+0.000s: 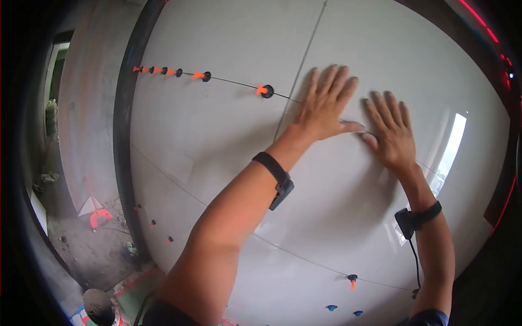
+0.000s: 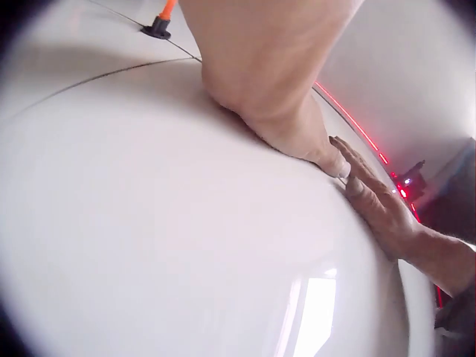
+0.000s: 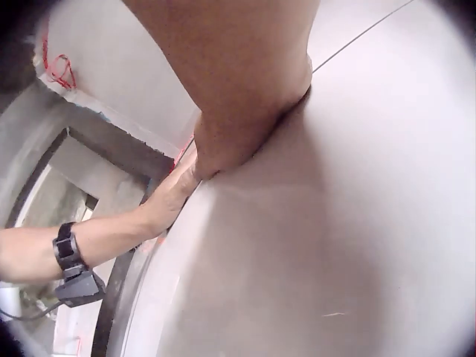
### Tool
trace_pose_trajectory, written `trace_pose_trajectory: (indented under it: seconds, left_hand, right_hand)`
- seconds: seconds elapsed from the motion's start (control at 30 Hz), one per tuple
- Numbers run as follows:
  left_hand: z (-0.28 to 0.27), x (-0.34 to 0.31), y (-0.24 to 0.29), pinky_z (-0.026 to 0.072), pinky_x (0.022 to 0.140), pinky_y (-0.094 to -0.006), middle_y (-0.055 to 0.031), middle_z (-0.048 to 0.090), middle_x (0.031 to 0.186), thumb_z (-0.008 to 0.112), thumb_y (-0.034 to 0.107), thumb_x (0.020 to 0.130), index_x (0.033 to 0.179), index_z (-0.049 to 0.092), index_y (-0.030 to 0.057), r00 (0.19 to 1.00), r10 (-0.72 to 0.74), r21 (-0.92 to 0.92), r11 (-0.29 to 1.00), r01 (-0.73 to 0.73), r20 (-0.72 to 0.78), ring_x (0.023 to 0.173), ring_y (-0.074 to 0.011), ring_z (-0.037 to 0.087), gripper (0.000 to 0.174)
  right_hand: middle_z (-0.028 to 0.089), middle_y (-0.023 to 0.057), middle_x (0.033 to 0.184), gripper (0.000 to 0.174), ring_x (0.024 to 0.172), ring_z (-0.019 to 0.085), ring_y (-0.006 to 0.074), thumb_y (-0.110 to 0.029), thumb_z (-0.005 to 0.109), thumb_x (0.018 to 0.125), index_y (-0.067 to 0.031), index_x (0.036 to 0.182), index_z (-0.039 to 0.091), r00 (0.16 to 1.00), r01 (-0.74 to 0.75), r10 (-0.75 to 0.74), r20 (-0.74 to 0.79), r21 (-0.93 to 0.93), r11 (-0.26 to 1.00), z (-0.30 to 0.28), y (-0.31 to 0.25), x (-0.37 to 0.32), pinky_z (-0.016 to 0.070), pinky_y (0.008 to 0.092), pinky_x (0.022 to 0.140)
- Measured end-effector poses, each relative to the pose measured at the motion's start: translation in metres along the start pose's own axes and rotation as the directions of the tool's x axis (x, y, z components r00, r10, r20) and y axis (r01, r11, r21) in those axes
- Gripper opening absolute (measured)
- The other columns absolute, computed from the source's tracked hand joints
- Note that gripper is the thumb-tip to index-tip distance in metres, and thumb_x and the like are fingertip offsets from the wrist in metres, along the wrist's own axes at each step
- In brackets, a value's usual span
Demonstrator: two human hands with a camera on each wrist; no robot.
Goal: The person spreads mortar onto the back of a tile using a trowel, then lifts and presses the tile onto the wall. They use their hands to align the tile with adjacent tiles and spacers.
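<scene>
Nearest to me, my two bare forearms reach up from below, a black strap (image 1: 270, 165) with a dark device (image 1: 281, 194) round the left wrist and another strap (image 1: 429, 215) round the right, with a thin black cable (image 1: 416, 261) hanging from its device. Past them, my left hand (image 1: 326, 111) lies wide on the glossy white tiles (image 1: 310, 217), its fingers straight and slightly spread, its thumb pointing to the right. My right hand (image 1: 392, 136) lies beside it, also wide, fingers straight and a little apart; I grip nothing in either. The thumb tips come very close together, but I cannot tell if they touch. The tiles spread out under both palms, and the upper seam (image 1: 234, 82) runs beneath my hands; another seam (image 1: 305, 54) crosses it just left of my left hand. Leftward along the upper seam sits a row of orange-and-black clips (image 1: 265, 91); one more clip (image 1: 352, 279) is on the lower seam, with two blue pieces (image 1: 331, 308) under it. Beyond the tiles' left side stands a dark upright strip (image 1: 125, 130), then a dusty floor (image 1: 81, 250) with a curved red object (image 1: 100, 218) on it, and farther off a bright opening (image 1: 54, 60).
</scene>
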State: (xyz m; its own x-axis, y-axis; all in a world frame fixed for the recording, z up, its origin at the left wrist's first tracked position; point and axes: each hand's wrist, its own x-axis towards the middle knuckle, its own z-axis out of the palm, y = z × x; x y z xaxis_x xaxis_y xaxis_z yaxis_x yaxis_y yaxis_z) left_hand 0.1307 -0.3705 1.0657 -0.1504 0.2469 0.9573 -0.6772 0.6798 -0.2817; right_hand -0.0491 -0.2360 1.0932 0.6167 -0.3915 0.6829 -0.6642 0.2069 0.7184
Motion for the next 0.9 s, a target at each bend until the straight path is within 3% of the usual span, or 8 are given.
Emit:
trace_pose_trajectory:
  seconds: [0.07,0.1,0.13,0.23,0.53,0.9]
  left_hand:
    - [0.005,-0.001,-0.002,0.0119,0.119,-0.0613,-0.0203,0.027,0.158,0.059,0.073,0.079,0.15,0.035,0.0049,0.999,0.025,-0.068,0.997,-0.028,-0.041,0.148,-0.0381,0.02,0.101]
    - [0.007,-0.001,-0.004,0.0115,0.119,-0.0616,-0.0203,0.028,0.158,0.057,0.075,0.08,0.15,0.035,0.0058,0.999,0.024,-0.054,0.998,-0.027,-0.047,0.148,-0.038,0.019,0.101]
    - [0.009,0.001,-0.007,0.0115,0.119,-0.0616,-0.0203,0.028,0.158,0.057,0.075,0.08,0.15,0.035,0.0058,0.998,0.019,-0.057,0.998,-0.022,-0.054,0.148,-0.038,0.019,0.101]
    - [0.012,0.006,-0.014,0.0128,0.118,-0.0621,-0.0199,0.03,0.156,0.055,0.078,0.078,0.148,0.037,0.0035,0.995,0.062,-0.077,0.995,-0.068,-0.075,0.148,-0.0373,0.02,0.104]
    - [0.02,0.013,-0.022,0.0086,0.119,-0.0612,-0.0197,0.028,0.158,0.049,0.084,0.076,0.149,0.037,0.0024,0.991,0.088,-0.102,0.99,-0.098,-0.103,0.149,-0.037,0.018,0.11]
    - [0.019,0.01,-0.021,0.0074,0.12,-0.0609,-0.0164,0.028,0.159,0.05,0.079,0.081,0.15,0.036,0.0039,0.991,0.069,-0.14,0.987,-0.085,-0.117,0.15,-0.0353,0.017,0.103]
  right_hand:
    - [0.03,0.0063,0.161,0.077,0.151,0.02,0.0309,-0.054,0.058,0.089,-0.0206,0.154,0.035,0.999,-0.043,0.041,-0.026,-0.061,0.997,0.001,0.002,0.003,0.014,0.0515,0.123]
    - [0.031,0.0064,0.16,0.08,0.15,0.021,0.0317,-0.063,0.051,0.088,-0.0218,0.154,0.035,0.999,-0.044,0.043,-0.02,-0.075,0.996,0.0,0.006,0.007,0.0137,0.0518,0.123]
    - [0.031,0.0064,0.16,0.08,0.15,0.021,0.0317,-0.063,0.051,0.088,-0.0218,0.154,0.035,0.999,-0.038,0.037,-0.018,-0.082,0.996,0.001,0.009,0.01,0.0137,0.0518,0.123]
    - [0.029,0.0066,0.161,0.085,0.151,0.019,0.0322,-0.074,0.034,0.087,-0.0217,0.154,0.035,1.0,-0.007,0.009,0.013,-0.152,0.988,0.005,0.012,0.014,0.0122,0.0529,0.123]
    - [0.027,0.0083,0.162,0.093,0.151,0.017,0.033,-0.081,0.025,0.084,-0.0214,0.155,0.032,0.999,-0.015,0.021,0.036,-0.154,0.988,0.01,0.017,0.017,0.0092,0.054,0.123]
    - [0.026,0.0124,0.162,0.092,0.151,0.016,0.037,-0.079,0.028,0.088,-0.0167,0.156,0.031,0.999,0.027,-0.021,0.043,-0.141,0.99,0.007,0.016,0.015,0.0095,0.0557,0.122]
